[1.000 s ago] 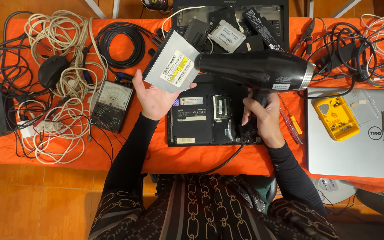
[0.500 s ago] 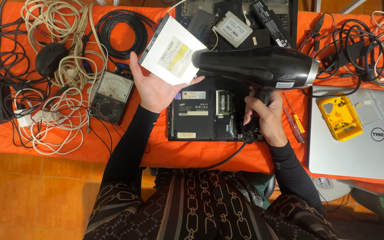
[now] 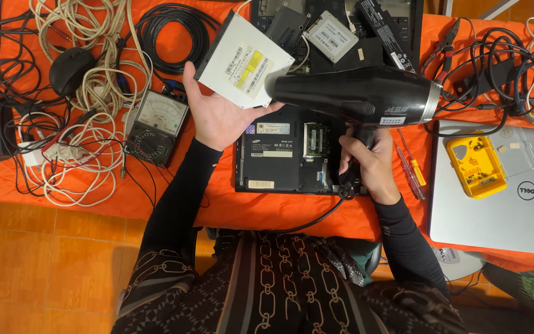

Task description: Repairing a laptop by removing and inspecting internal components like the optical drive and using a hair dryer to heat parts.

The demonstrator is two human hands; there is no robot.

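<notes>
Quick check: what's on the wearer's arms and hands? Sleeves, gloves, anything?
Both hands are bare: no gloves, rings or watch visible on the left hand or right hand. Tight plain black sleeves run to each wrist. Higher up, a looser black garment with a pale chain-link print covers the upper arms and torso.

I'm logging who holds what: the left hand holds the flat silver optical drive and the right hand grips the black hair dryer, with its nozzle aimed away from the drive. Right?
Not quite. The head view shows the black hair dryer with its nozzle aimed at the flat silver optical drive, almost against its edge. The rest stands: the left hand holds the drive and the right hand grips the dryer's handle.
</notes>
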